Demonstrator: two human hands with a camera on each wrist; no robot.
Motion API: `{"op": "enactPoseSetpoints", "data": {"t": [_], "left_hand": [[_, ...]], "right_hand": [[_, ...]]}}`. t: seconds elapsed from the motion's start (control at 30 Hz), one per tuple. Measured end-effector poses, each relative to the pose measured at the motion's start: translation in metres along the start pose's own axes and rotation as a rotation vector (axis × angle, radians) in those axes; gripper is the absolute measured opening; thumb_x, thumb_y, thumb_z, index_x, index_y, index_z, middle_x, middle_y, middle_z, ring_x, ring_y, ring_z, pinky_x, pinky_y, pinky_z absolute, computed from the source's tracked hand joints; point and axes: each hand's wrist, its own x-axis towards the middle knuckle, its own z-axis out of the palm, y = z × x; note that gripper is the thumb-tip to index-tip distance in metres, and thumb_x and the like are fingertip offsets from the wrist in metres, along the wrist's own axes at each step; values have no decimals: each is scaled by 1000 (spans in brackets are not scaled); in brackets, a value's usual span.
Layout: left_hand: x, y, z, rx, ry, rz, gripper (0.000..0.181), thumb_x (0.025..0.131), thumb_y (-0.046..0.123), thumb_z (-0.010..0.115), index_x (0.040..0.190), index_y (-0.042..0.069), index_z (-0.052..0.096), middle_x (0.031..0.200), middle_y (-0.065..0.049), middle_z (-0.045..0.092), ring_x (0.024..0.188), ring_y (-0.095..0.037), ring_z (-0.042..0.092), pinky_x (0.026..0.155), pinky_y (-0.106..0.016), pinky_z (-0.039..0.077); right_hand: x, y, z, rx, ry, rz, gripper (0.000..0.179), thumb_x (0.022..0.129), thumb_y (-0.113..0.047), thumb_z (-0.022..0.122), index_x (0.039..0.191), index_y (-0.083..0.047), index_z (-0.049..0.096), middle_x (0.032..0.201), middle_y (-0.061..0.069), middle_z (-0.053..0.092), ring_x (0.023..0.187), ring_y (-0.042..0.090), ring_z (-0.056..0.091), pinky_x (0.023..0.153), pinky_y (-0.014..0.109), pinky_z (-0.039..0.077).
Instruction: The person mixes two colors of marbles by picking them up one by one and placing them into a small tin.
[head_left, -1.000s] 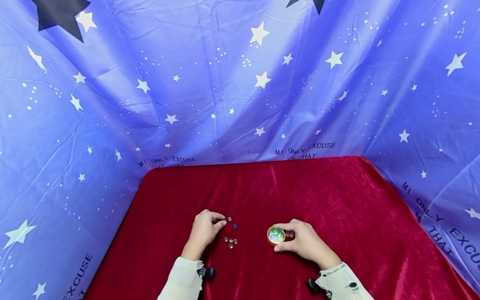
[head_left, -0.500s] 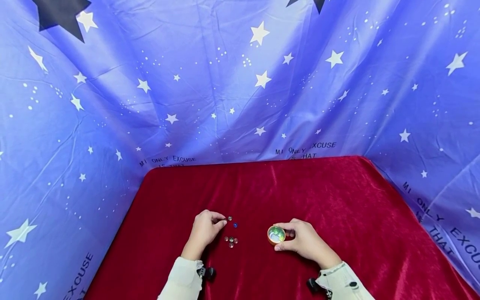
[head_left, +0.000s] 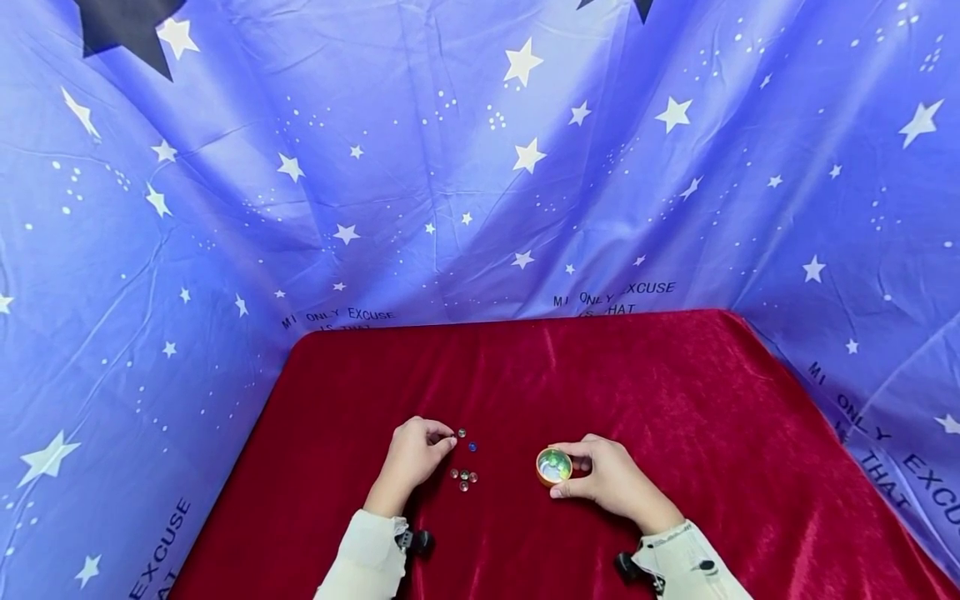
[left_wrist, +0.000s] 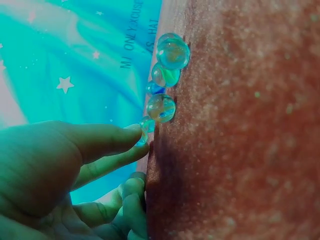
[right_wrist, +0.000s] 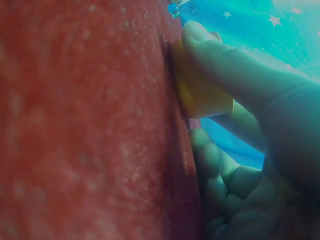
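Note:
My left hand (head_left: 412,454) is at the left of several glass marbles on the red cloth. Its thumb and forefinger pinch a clear marble (left_wrist: 142,138), mostly covered by the fingertips. Just beyond lie another clear marble (head_left: 461,432) and a blue marble (head_left: 472,447). Closer to me, a tight group of marbles (head_left: 465,476) rests on the cloth. With thumb and fingers around its side, my right hand (head_left: 607,479) grips a small yellow cup (right_wrist: 200,90). The cup's mouth faces up and shows a shiny, greenish inside; what is in it, I cannot tell.
A red velvet cloth (head_left: 637,375) covers the table. Behind and at both sides hangs a blue curtain (head_left: 420,167) with white stars and printed words. Each wrist wears a small black device, below the pale sleeves.
Both hands keep their pose, the left on the marble and the right on the cup. The whole head view has shifted slightly, with the table a little higher in it.

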Motion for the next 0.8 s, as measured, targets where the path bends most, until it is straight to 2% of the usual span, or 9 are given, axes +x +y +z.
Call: {"op": "enactPoseSetpoints", "data": {"t": [0.27,0.6,0.8], "left_hand": [[-3,7,-2,-15,-2,1,4,86,21,82,89,17,82,88,1,66,78,-10,64,73,-29,51],[-5,13,0,3,2,27,6,86,21,83,88,16,82,89,1,68,78,-13,63,72,-29,50],[-6,16,1,3,7,31,5,85,21,83,90,19,83,90,4,67,78,-9,62,73,-27,51]], "right_hand": [[1,0,-1,-8,6,8,58,66,-43,96,119,-31,77,82,-9,57,72,2,49,66,22,44],[0,-1,-1,-8,-6,5,58,66,-43,96,120,-29,77,83,-9,58,73,3,50,67,22,45],[-1,-2,-1,-2,-11,24,59,67,-43,96,121,-30,77,83,-6,57,73,5,50,66,22,45]]}}
